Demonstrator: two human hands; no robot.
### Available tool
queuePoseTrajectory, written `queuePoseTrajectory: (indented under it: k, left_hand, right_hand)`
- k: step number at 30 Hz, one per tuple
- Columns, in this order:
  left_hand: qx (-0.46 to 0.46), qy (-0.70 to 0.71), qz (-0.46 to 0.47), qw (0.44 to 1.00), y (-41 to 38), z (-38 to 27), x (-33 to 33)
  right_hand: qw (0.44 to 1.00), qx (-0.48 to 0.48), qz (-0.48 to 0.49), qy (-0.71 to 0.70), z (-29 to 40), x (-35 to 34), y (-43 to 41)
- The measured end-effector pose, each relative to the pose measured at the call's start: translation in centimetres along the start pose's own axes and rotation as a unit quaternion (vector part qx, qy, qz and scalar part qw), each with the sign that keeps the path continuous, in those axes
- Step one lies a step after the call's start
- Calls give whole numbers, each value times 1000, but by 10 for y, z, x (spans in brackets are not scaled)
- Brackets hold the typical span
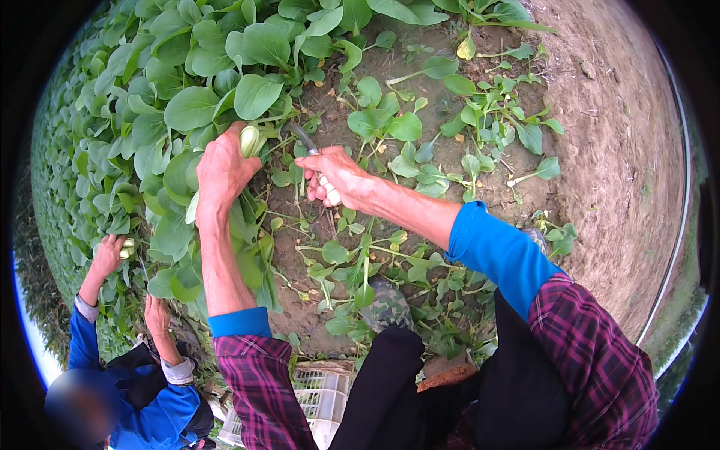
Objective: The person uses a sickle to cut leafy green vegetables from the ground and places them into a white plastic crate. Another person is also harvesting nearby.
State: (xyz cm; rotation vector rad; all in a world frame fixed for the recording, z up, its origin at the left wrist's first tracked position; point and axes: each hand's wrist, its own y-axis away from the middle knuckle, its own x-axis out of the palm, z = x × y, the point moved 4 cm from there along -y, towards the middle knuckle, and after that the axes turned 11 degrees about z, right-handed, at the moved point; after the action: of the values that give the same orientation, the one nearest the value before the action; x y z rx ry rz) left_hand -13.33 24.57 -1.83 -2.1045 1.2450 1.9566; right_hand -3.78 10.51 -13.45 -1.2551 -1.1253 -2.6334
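My left hand (222,171) grips a bok choy plant (252,140) at the edge of the dense green crop. The pale stalk base of the plant shows beside my thumb, and my hand hides part of it. Just to the right, my right hand (340,177) is closed around the light handle of a small sickle or knife (304,139). Its narrow dark blade points up and left, close to the plant but apart from its stalk base. Leaves and soil partly obscure the blade's tip.
Uncut bok choy (152,112) fills the left side. Loose leaves (388,121) litter the soil on the right. A white plastic crate (323,394) stands behind my left arm. At lower left, a co-worker in a blue jacket (152,413) holds a bok choy (127,248).
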Motion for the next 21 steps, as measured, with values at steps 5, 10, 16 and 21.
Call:
queuePoseTrajectory:
  k: [5, 10, 16, 21]
  left_hand:
    - [-30, -27, 17, 999, 1, -5, 4]
    - [-26, -36, 18, 999, 6, 2, 4]
    - [-25, -34, 7, 999, 8, 0, 7]
    - [-10, -36, 10, 999, 16, 5, 12]
  right_hand:
    - [998, 5, 39, -43, 0, -1, -1]
    - [995, 22, 65, -73, -1, 5, -5]
    - [998, 17, 51, -32, -4, 10, -18]
    - [1000, 19, 23, -4, 0, 10, -7]
